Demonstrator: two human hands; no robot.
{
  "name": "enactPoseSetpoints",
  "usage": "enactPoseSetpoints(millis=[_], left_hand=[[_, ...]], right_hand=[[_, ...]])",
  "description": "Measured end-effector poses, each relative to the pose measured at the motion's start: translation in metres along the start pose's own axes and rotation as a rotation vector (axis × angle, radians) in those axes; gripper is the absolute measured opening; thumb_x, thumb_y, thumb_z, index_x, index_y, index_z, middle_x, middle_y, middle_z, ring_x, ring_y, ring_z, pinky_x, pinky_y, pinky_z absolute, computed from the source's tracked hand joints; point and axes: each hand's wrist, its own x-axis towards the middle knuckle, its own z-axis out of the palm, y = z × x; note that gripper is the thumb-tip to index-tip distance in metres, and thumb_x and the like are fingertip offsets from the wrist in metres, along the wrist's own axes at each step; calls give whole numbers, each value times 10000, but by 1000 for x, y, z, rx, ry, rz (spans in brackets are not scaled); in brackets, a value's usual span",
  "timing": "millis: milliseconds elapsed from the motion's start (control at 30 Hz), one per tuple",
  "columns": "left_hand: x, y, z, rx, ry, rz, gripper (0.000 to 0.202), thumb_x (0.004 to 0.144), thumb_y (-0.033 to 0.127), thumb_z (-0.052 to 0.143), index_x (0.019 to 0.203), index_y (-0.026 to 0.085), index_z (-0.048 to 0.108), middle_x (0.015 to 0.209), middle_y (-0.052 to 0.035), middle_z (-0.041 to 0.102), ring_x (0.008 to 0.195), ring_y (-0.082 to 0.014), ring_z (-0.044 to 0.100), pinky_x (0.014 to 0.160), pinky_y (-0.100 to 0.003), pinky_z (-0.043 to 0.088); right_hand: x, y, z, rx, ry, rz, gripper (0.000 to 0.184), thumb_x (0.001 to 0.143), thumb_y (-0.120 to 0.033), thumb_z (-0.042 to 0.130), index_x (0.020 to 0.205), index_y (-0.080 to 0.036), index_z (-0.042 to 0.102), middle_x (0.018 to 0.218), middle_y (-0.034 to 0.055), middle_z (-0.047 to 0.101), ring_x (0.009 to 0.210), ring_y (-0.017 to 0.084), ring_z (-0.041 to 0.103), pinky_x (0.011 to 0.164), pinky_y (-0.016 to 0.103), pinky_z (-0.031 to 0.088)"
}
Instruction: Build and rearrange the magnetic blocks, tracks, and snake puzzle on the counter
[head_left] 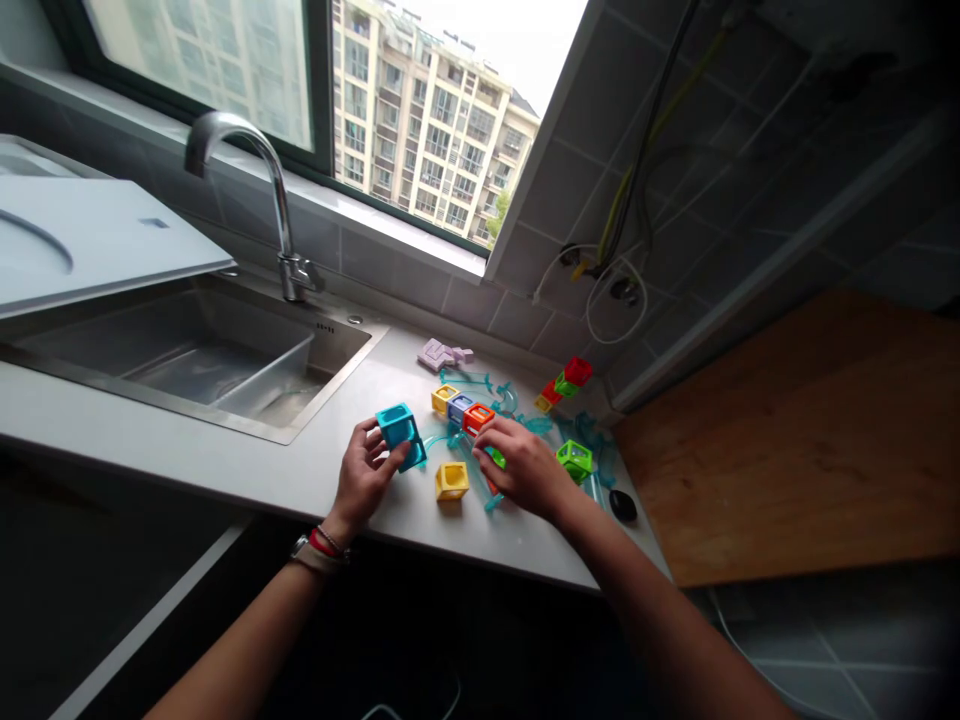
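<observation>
My left hand [366, 470] grips a blue hollow toy block [397, 430], which looks like two stacked cubes, just above the counter. My right hand [519, 462] is over the toy pieces, its fingers curled around a green block [496, 457] that they partly cover; whether it is lifted I cannot tell. Right behind those fingers is a red-orange block [478, 418], in a row with a purple-blue block [460, 405] and a yellow block [444, 399]. Between my hands a single yellow cube [451, 482] rests on the counter.
Translucent teal track pieces [506, 398] lie scattered behind and around the blocks. A small stack of red, green and yellow blocks [574, 375], a green cube [574, 461] and a black round object [622, 506] are on the right. A sink [277, 430] with a faucet [281, 205] stands left; a wooden board [795, 440] borders the right.
</observation>
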Motion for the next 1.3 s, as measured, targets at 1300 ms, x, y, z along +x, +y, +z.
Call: enactPoseSetpoints(millis=[1300], left_hand=[[-6, -1, -9, -159, -136, -204, 551, 785, 352, 827, 1240, 202, 555, 1041, -81, 739, 912, -261, 746, 791, -402, 640]], right_hand=[[10, 83, 57, 809, 660, 543, 312, 829, -267, 507, 1140, -248, 501, 914, 18, 636, 629, 157, 599, 593, 280, 500]])
